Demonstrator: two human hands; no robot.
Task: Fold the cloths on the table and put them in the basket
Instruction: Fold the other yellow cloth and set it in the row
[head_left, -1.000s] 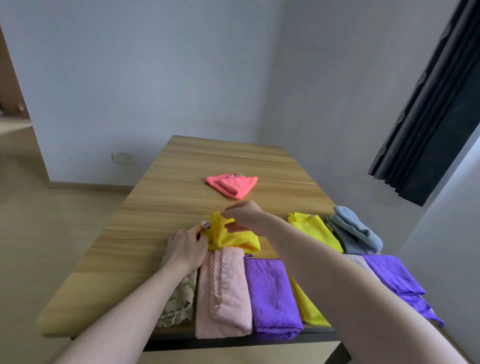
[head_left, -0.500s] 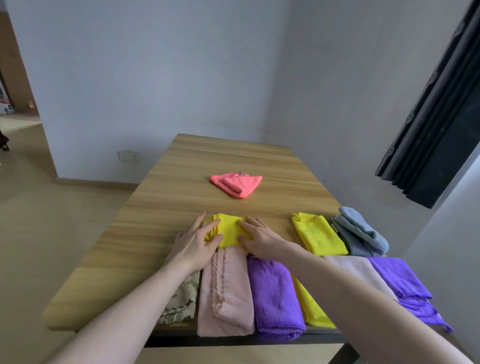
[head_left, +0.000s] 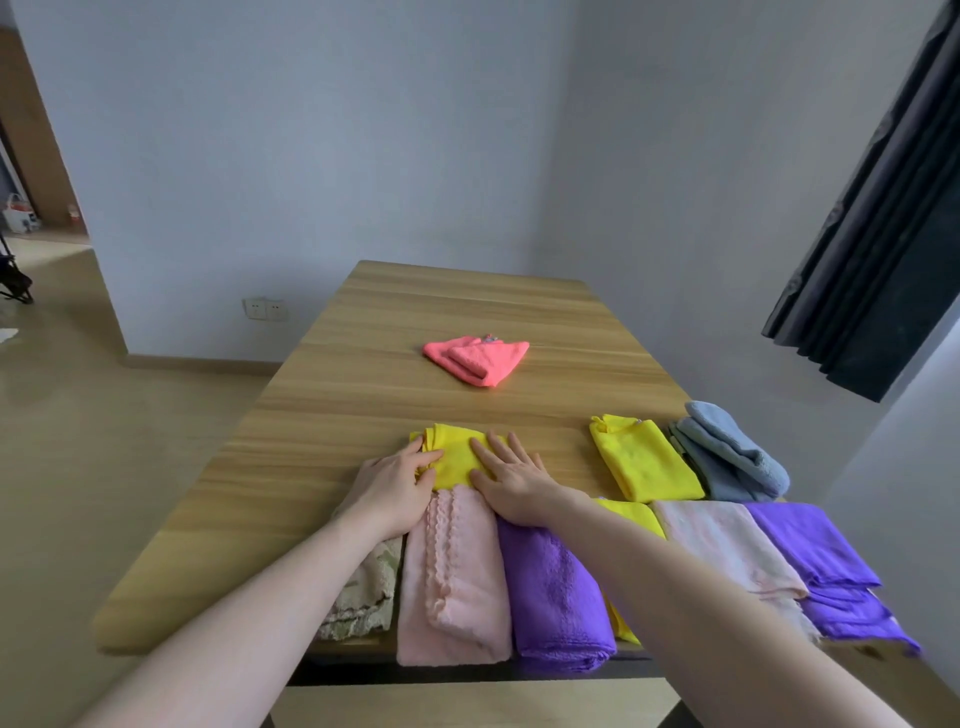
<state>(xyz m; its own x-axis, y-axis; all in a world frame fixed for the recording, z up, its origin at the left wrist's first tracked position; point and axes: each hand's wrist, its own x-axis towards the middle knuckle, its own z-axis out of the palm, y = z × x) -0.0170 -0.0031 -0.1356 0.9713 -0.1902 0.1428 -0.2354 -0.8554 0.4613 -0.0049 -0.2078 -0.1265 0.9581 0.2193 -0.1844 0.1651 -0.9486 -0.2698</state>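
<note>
A folded yellow cloth (head_left: 453, 453) lies flat on the wooden table (head_left: 363, 415). My left hand (head_left: 393, 483) rests on its left edge, and my right hand (head_left: 511, 480) presses flat on its right side, fingers spread. Along the near edge sit folded cloths: beige lace (head_left: 363, 597), pink (head_left: 449, 577), purple (head_left: 556, 587). To the right lie another yellow cloth (head_left: 641, 457), a grey-blue one (head_left: 727, 457), a pale pink one (head_left: 727, 545) and a purple one (head_left: 815, 545). A coral cloth (head_left: 475, 358) sits mid-table. No basket is in view.
A white wall stands behind the table, with sockets (head_left: 265, 310) low on the left. A dark curtain (head_left: 883, 234) hangs at the right. Open floor (head_left: 104, 441) lies to the left, and a doorway at the far left.
One second ago both hands held the yellow cloth up, folding it. They then laid it down, and now both press flat on it; the right hand has slid slightly to the right.
</note>
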